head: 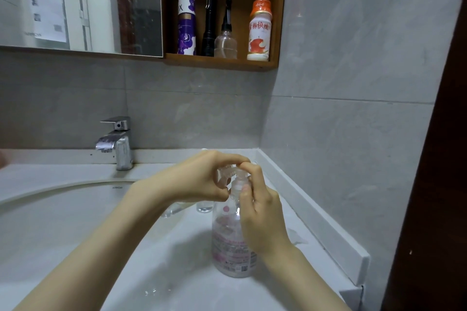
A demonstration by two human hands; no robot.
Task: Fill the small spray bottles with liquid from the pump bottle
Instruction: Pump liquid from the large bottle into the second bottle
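Head camera: the pump bottle (230, 242) stands upright on the white bench (177, 260) beside the sink (50, 222). The left hand (199, 179) curls its grip round the pump head (227, 174), while the right hand (262, 214) pinches the neck (236, 185) beneath. A small spray bottle (204, 207) stands just behind.

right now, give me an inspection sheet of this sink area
surface: white countertop, wet droplets near front
job's things: pump bottle upright on countertop; small clear bottle behind hands, partly hidden
clutter: purple-flowered bottle, black flashlight, clear nozzle bottle, orange-capped drink bottle on wooden shelf
grippers: left hand fingers curl round pump head; right hand pinches its neck
cables: nothing seen
surroundings: chrome faucet, sink basin, mirror, grey tiled wall
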